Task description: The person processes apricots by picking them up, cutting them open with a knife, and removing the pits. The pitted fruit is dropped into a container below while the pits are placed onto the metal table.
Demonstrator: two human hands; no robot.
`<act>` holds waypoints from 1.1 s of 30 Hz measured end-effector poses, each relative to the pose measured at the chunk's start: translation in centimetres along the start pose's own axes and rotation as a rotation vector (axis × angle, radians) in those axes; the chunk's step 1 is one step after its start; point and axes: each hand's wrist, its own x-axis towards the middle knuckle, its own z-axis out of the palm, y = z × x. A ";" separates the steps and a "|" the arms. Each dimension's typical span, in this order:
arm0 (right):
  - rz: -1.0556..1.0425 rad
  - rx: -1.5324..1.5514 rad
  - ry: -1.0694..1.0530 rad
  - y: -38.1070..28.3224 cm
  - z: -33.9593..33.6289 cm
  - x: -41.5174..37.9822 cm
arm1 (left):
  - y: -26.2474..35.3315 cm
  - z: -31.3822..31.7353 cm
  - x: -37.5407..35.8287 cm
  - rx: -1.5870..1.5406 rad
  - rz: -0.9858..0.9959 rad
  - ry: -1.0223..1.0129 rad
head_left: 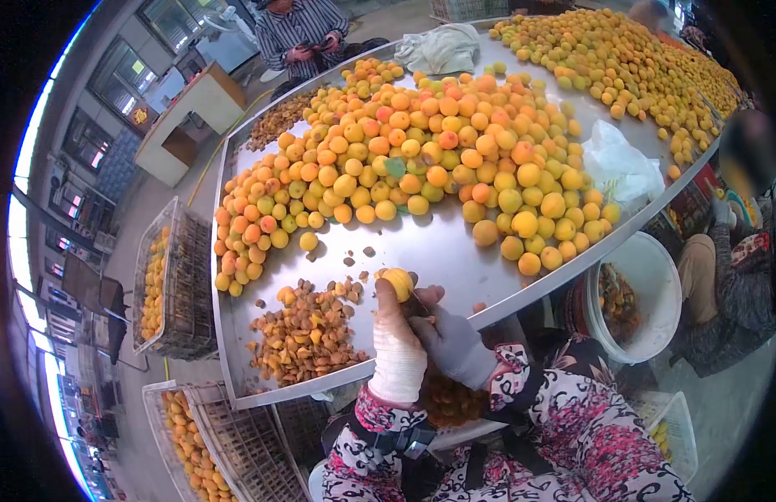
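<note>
A yellow apricot [395, 283] is pinched in my left hand [397, 347], which wears a white glove or wrap with the fingertips bare. Close against it, my right hand [457, 345] in a grey glove is closed, its fingers bent toward the fruit; whatever they hold is hidden. Both hands are over the front edge of the metal table [421, 243]. To their left on the table lies a heap of brown apricot pits [303, 330] with orange scraps. A large pile of whole apricots [380, 159] spreads beyond the hands.
Crates of apricots [187, 284] stand left of the table. At right is a white bucket [656, 293] with fruit pieces inside. A plastic bag [620, 163] and a cloth [438, 50] lie on the table. One person [303, 38] sits at the far side, another at right.
</note>
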 end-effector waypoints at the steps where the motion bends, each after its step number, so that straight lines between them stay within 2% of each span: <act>1: -0.020 -0.054 -0.001 0.2 0.0 0.1 | 0.1 0.0 0.1 0.000 0.001 -0.001; 4: -0.066 0.031 0.025 0.4 -0.8 0.7 | 0.4 -0.9 1.0 0.019 -0.083 -0.088; 6: -0.066 0.000 -0.029 0.0 -1.9 0.9 | 0.2 -2.1 2.5 0.157 0.162 -0.090; 11: -0.040 -0.034 -0.129 -0.7 -2.1 0.7 | 1.3 -2.2 2.0 0.219 0.250 -0.064; 14: -0.073 -0.139 -0.031 -0.7 -1.3 0.2 | 0.2 -1.8 1.6 0.083 0.161 -0.032; 15: -0.088 -0.171 -0.008 -0.7 -1.2 0.3 | 0.7 -1.2 1.1 0.077 0.056 -0.028; 19: -0.075 -0.244 -0.001 -0.9 -1.4 0.4 | 1.3 0.1 0.4 0.090 0.046 -0.039; 21: -0.074 -0.219 -0.013 -0.8 -1.4 0.4 | 1.3 0.6 0.0 0.339 0.183 0.010; 25: -0.050 -0.153 -0.048 -0.3 -0.8 0.4 | 0.5 -0.7 1.3 0.334 0.212 0.050; 27: -0.088 -0.167 -0.065 -0.5 -1.0 -0.2 | 0.7 -1.9 3.0 0.064 0.179 0.164; 28: -0.123 -0.178 -0.081 -0.6 -1.1 -0.4 | 1.9 -1.8 2.6 0.073 0.208 0.178; 29: -0.127 -0.179 -0.081 -0.6 -1.4 -0.1 | 2.3 -2.9 3.0 0.282 0.307 0.158; 30: -0.104 -0.027 -0.021 -0.6 -1.9 0.4 | 2.6 -3.2 2.9 0.491 0.402 0.137; 31: -0.080 0.123 0.042 -0.7 -2.5 1.0 | 2.0 -2.9 2.2 0.575 0.454 0.068; 32: -0.077 0.117 0.047 -1.0 -3.2 1.6 | 1.0 -2.4 1.5 0.656 0.504 -0.007; 33: 0.125 0.327 0.004 -1.5 -4.0 2.3 | -0.2 -2.9 1.6 0.888 0.682 -0.103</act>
